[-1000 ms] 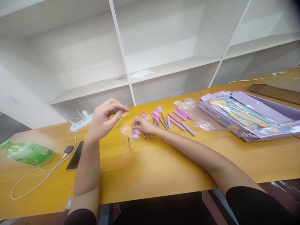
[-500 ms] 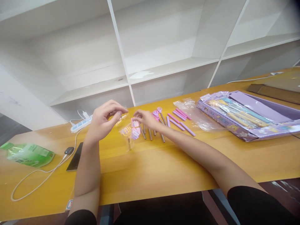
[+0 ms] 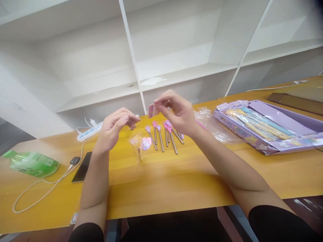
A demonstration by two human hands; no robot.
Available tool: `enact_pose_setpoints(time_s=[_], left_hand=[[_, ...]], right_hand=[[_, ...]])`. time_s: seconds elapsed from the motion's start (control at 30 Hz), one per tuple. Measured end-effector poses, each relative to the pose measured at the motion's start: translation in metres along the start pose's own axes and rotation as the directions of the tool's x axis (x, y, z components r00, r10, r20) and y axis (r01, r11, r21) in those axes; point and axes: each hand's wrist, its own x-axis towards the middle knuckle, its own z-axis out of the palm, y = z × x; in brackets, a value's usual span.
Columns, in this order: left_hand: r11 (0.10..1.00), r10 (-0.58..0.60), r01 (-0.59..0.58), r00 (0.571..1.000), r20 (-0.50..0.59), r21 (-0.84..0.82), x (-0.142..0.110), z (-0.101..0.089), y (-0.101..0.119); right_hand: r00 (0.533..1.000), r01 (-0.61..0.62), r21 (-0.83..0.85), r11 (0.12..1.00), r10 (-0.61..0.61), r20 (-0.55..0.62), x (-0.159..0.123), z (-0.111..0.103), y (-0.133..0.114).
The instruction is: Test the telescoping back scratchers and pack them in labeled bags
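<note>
My right hand point(image 3: 176, 112) is raised over the desk, pinching a small printed card point(image 3: 151, 111) between thumb and fingers. My left hand point(image 3: 114, 127) is closed at the fingertips on a clear plastic wrapper point(image 3: 132, 125), only partly visible. Below and between the hands lie several pink and purple hand-shaped back scratcher heads on metal rods point(image 3: 161, 139). Beside them are small printed cards point(image 3: 146, 143) and a clear bag point(image 3: 137, 146) with a yellowish piece inside. My right hand and forearm mostly hide the pink and purple tubes.
A purple display box point(image 3: 271, 150) with wrapped yellow and blue items stands right, with clear plastic bags point(image 3: 219, 129) beside it. On the left are a green bottle point(image 3: 35, 164), a black phone point(image 3: 82, 168), a white cable and a power strip point(image 3: 89, 132). White shelves rise behind.
My right hand has lifted from the card pile and moved right, carrying a card. The scratcher heads it covered now show. My left hand has stayed nearly in place.
</note>
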Motion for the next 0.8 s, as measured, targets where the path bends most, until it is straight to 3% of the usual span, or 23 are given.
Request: enact_pose_setpoints(time_s=[0.1,0.23,0.5,0.8], left_hand=[[0.996,-0.047,0.046,0.999,-0.001,-0.082,0.000,0.001,0.001],[0.978,-0.100,0.104,0.995,0.031,-0.183,0.001,0.004,0.006],[0.967,-0.099,0.125,0.987,0.124,-0.223,0.002,0.010,0.011],[0.956,-0.140,0.177,0.976,0.165,-0.235,0.001,0.014,0.011]], right_hand=[[0.988,0.155,-0.028,0.987,-0.155,0.017,0.000,0.006,-0.014],[0.968,0.251,-0.071,0.965,-0.251,0.009,-0.003,0.016,-0.021],[0.969,0.247,-0.207,0.947,-0.248,0.023,-0.006,0.022,-0.032],[0.935,0.353,-0.352,0.867,-0.314,0.166,-0.007,0.026,-0.038]])
